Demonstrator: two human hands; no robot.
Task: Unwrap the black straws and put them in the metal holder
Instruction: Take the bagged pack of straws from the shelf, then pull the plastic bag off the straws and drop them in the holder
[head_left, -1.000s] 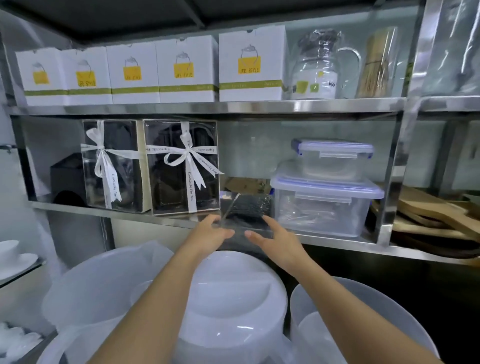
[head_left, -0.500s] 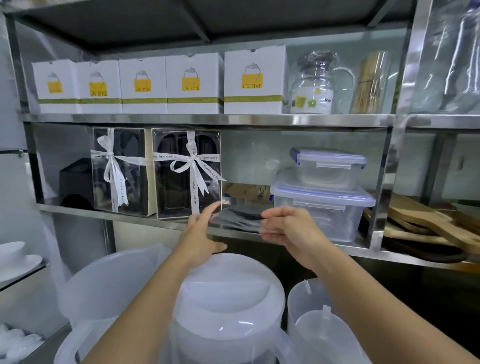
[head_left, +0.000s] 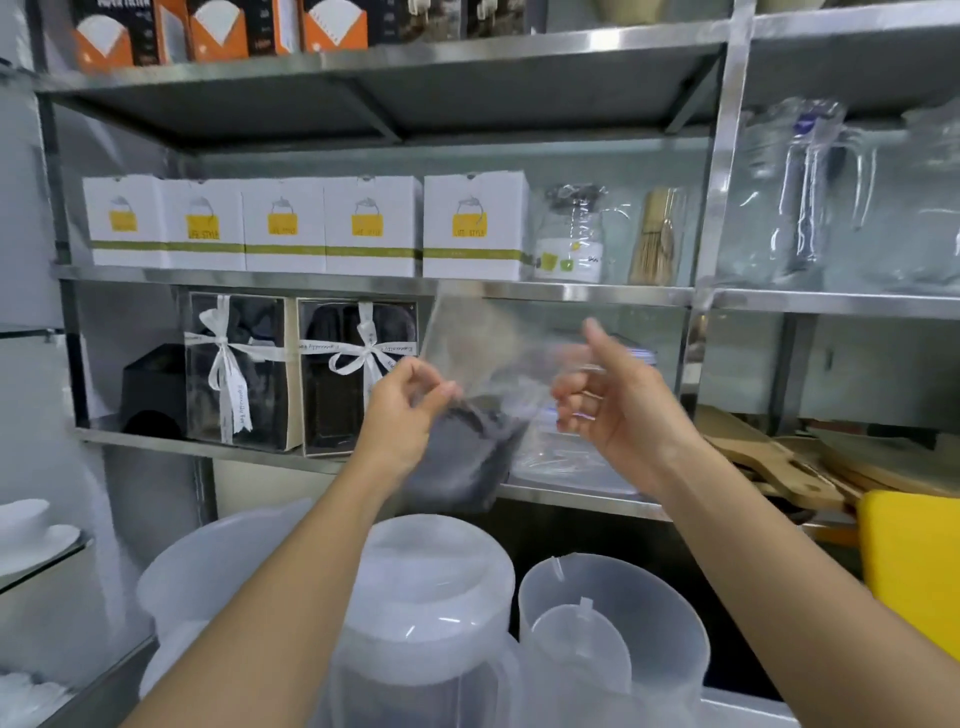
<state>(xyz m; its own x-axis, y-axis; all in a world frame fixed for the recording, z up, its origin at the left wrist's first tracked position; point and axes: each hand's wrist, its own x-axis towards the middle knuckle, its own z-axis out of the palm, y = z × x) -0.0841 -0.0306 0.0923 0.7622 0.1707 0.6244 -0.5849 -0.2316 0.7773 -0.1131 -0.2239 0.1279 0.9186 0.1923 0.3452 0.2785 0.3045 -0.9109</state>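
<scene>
A clear plastic bag of black straws (head_left: 462, 457) hangs in front of the steel shelf, its dark contents sagging at the bottom and its empty top (head_left: 483, 343) standing up. My left hand (head_left: 402, 410) pinches the bag's left side between thumb and fingers. On the bag's right side my right hand (head_left: 618, 400) has its fingers curled around the clear plastic and its thumb up. No metal holder shows in this view.
Steel shelves (head_left: 363, 283) hold white boxes (head_left: 475, 226), two ribboned gift boxes (head_left: 358, 374), clear lidded containers (head_left: 566, 457) and wooden boards (head_left: 779, 467). Translucent plastic pitchers (head_left: 431, 597) stand below my arms. A yellow item (head_left: 914, 561) sits at the right.
The bag has come off the shelf and been lifted upright between both hands. My view has tilted upward, so higher shelves show.
</scene>
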